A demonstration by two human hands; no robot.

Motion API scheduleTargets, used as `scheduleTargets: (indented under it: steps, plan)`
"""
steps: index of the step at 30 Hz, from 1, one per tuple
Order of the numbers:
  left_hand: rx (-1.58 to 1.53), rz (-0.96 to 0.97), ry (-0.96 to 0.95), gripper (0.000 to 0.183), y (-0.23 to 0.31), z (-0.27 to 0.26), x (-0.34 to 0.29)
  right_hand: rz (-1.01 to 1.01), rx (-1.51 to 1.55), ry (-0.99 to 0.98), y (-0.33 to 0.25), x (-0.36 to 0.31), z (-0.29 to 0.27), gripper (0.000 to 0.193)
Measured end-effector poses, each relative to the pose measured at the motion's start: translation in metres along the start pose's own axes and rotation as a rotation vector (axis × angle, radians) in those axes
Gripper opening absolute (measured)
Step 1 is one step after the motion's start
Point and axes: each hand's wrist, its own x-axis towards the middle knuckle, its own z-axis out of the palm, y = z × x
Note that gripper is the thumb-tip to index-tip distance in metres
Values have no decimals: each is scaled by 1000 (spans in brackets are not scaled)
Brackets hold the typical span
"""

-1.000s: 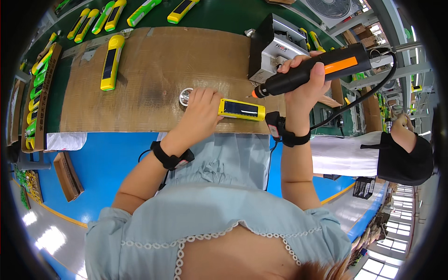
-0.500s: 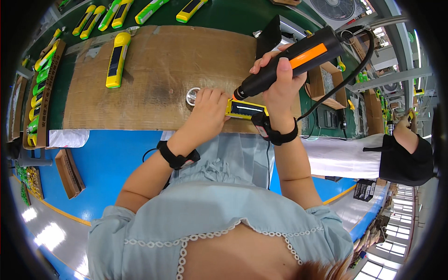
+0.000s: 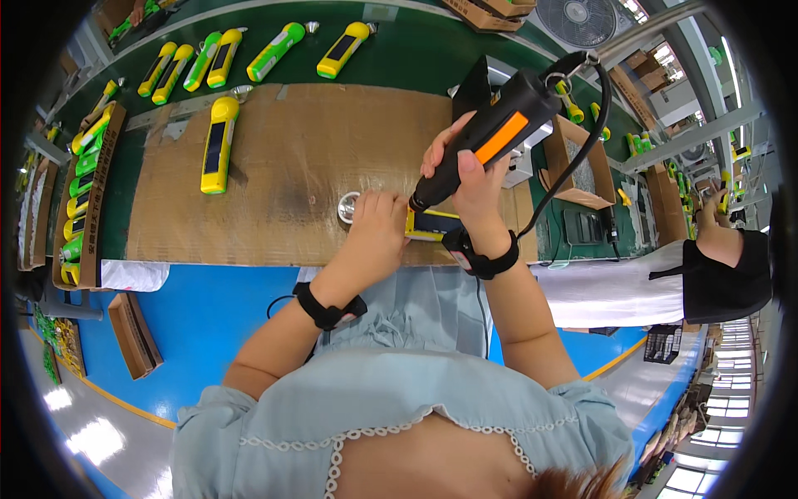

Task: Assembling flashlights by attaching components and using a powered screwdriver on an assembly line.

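Gripped in the closed right hand, an electric screwdriver is pressed onto the yellow torch, pinned to the worktop by the left hand; slipping is risked if tilted.

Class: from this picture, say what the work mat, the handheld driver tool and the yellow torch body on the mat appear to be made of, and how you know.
Work mat: likely corrugated cardboard; brown, matte, scuffed.
Driver tool, in the right hand: seemingly black moulded plastic with an orange panel; faint sheen.
Yellow torch body: probably glossy plastic; bright, even colour, dark inset strip.
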Motion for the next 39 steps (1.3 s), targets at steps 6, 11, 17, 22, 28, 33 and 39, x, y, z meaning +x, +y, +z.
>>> scheduleTargets:
  steps: [6,11,17,22,28,33,39]
  plan:
    - [164,64,-72,56,-4,1,1,79,-104,28,-4,-1,-1,51]
    - [249,6,-161,54,5,-10,4,-86,23,100,-34,4,6,47]
    - [391,-137,-150,58,7,-35,-15,-101,-57,290,-108,-16,-6,65]
    - [480,-372,-219,55,-9,-34,14,-76,-209,478,-106,-92,-33,61]
    - [470,-264,111,64,-106,47,178,-26,-255,574,-87,-106,-29,53]
    - [663,-519,63,81,-147,63,252,-79,-282,535,-84,-100,-43,57]
    - [965,-649,24,63,-244,-2,224,-63,-503,595,-97,-117,-59,58]
